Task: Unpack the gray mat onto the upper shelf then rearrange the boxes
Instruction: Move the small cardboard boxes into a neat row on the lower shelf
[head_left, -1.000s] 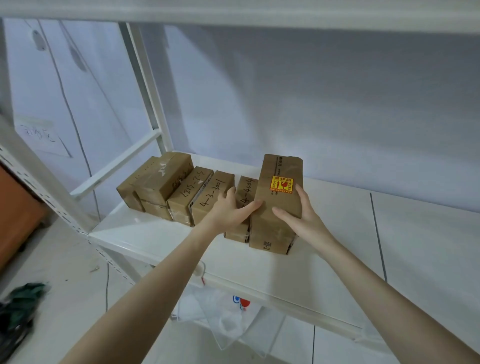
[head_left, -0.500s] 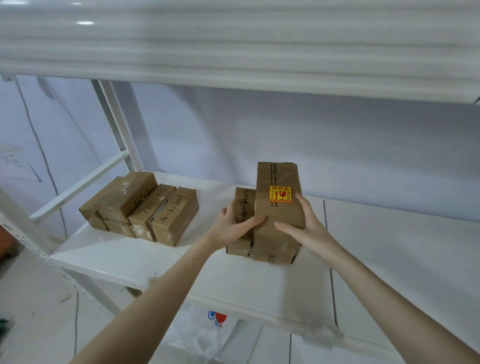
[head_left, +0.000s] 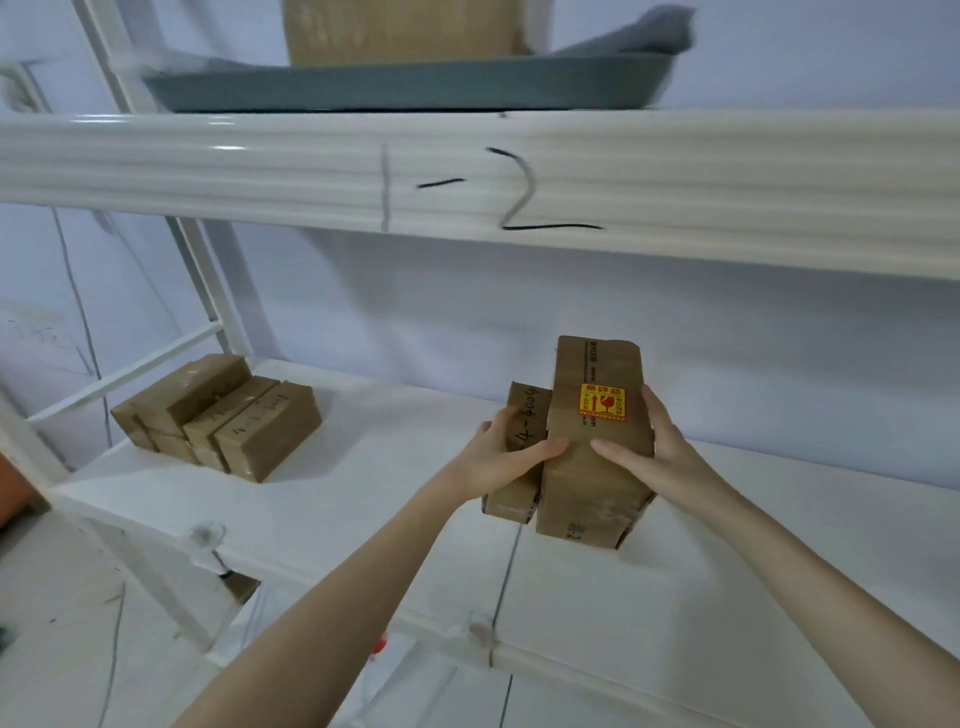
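Both hands clasp a pair of brown cardboard boxes just above the white lower shelf (head_left: 363, 499). My right hand (head_left: 644, 457) grips the taller box with a yellow fragile sticker (head_left: 597, 467) on its right side. On the left, my left hand (head_left: 506, 452) holds the smaller box marked "4-4004" (head_left: 524, 415), thumb across the tall box's front. A group of several brown boxes (head_left: 218, 415) lies at the shelf's left end. The gray mat (head_left: 405, 80) lies spread on the upper shelf (head_left: 467, 176), with a large cardboard box (head_left: 400, 31) standing on it.
The upper shelf's white front beam carries a black handwritten "-2". A white upright post (head_left: 208, 291) and cross bar stand at the left. The wall is close behind. A clear plastic bag (head_left: 374, 670) lies below the lower shelf, above the floor.
The held pair of boxes has moved right, away from the left group, and lifted slightly. The view has tilted upward, bringing the upper shelf and gray mat into sight.
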